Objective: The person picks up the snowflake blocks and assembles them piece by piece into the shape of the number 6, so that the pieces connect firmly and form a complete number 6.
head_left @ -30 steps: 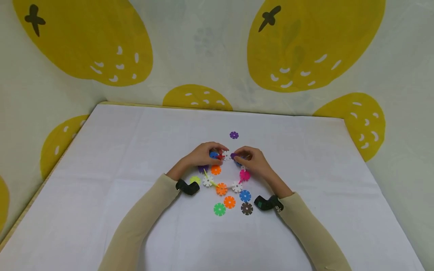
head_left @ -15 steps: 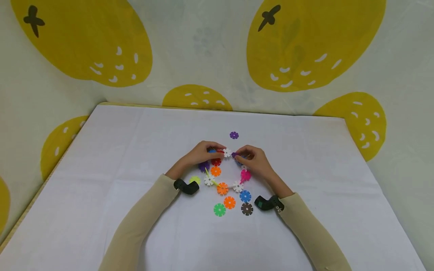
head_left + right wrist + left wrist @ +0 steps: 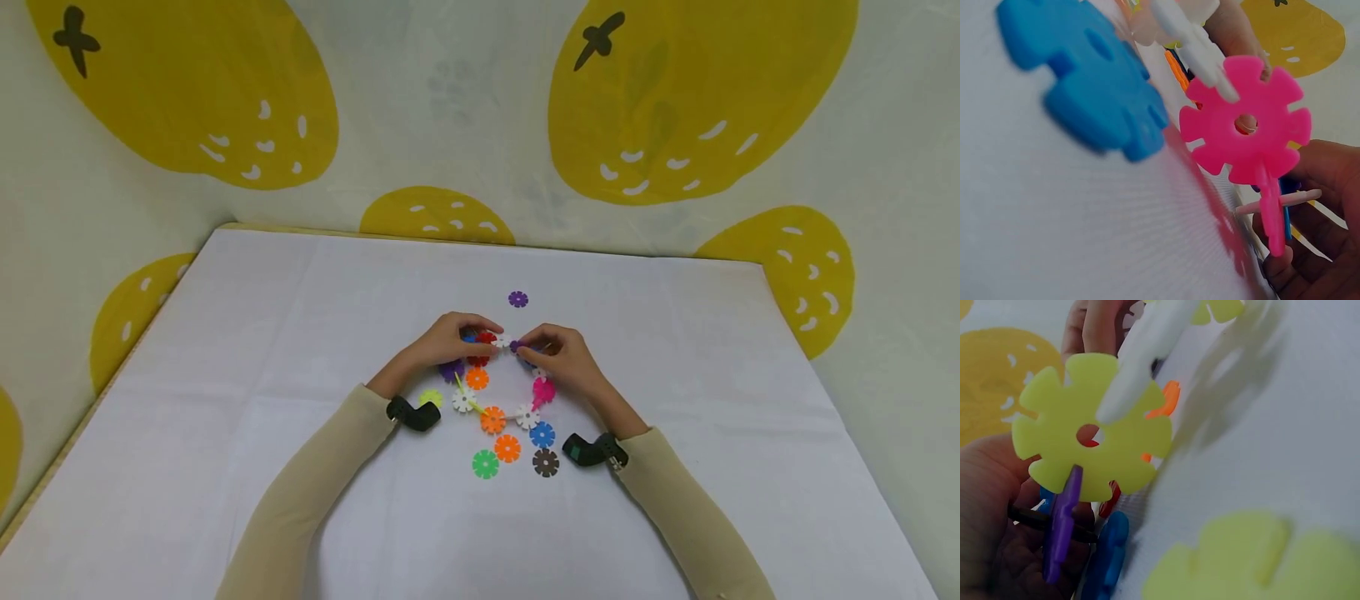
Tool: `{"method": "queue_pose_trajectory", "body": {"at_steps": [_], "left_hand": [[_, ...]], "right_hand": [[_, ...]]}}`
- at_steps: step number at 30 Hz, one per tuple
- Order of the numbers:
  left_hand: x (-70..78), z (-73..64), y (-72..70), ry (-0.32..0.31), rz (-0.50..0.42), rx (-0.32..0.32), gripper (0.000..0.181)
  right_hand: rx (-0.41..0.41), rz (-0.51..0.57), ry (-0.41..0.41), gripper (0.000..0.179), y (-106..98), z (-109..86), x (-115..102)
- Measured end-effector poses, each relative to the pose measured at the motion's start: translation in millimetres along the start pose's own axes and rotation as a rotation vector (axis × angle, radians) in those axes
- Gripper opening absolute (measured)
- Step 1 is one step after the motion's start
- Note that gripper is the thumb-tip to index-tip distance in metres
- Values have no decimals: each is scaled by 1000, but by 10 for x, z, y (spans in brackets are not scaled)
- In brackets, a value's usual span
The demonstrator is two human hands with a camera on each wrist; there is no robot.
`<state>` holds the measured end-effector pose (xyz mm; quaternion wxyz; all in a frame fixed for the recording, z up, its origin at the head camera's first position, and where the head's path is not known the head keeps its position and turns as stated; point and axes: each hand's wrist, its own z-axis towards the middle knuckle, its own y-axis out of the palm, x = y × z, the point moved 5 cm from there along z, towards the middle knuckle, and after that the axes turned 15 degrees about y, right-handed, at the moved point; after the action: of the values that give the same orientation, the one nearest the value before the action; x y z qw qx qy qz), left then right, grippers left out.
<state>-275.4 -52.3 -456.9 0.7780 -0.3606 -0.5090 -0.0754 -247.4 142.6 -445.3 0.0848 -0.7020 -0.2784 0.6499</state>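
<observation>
- We find the chain (image 3: 492, 419) of notched discs at the centre of the frame, its loop running below both hands.
- The left hand (image 3: 444, 343), left of centre, has thumb and fingers closed about the red disc (image 3: 486, 338). The white disc (image 3: 503, 341) projects past its fingertips, tilted nearly edge-on.
- The right hand (image 3: 564, 354), right of centre, pinches the purple disc (image 3: 515, 346) between thumb and fingertips, with little gap left. We cannot tell whether purple and white touch; they sit just beside each other.
- We judge the step in hand to be slotting these two together. The discs should meet crosswise, notch facing notch, and be pushed straight in without twisting.
- We advise gripping close to the joint. A push taken up further along could, in our judgement, spring a neighbouring link.
- The left wrist view shows the yellow disc (image 3: 1063, 412) slotted to the side purple disc (image 3: 1063, 528); the right wrist view shows the pink disc (image 3: 1216, 128) joined to white above. Both joints should be watched for slip.
- Loose green (image 3: 485, 464) and brown (image 3: 546, 462) discs lie below centre, apart from the hands.
</observation>
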Motion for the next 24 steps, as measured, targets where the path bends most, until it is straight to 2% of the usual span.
{"method": "queue_pose_trajectory", "body": {"at_steps": [7,12,18,24], "left_hand": [[16,-2,25,-12,13,-6,41],[39,4,28,1,32,29,39],[50,20,46,14,40,48,38],[54,24,43,23,26,36,37]], "right_hand": [[-13,8,4,18,4,-9,2],[-18,33,-2,20,12,0,24],[18,37,-56,16,39,0,30],[38,11,-108,12,40,-19,1]]}}
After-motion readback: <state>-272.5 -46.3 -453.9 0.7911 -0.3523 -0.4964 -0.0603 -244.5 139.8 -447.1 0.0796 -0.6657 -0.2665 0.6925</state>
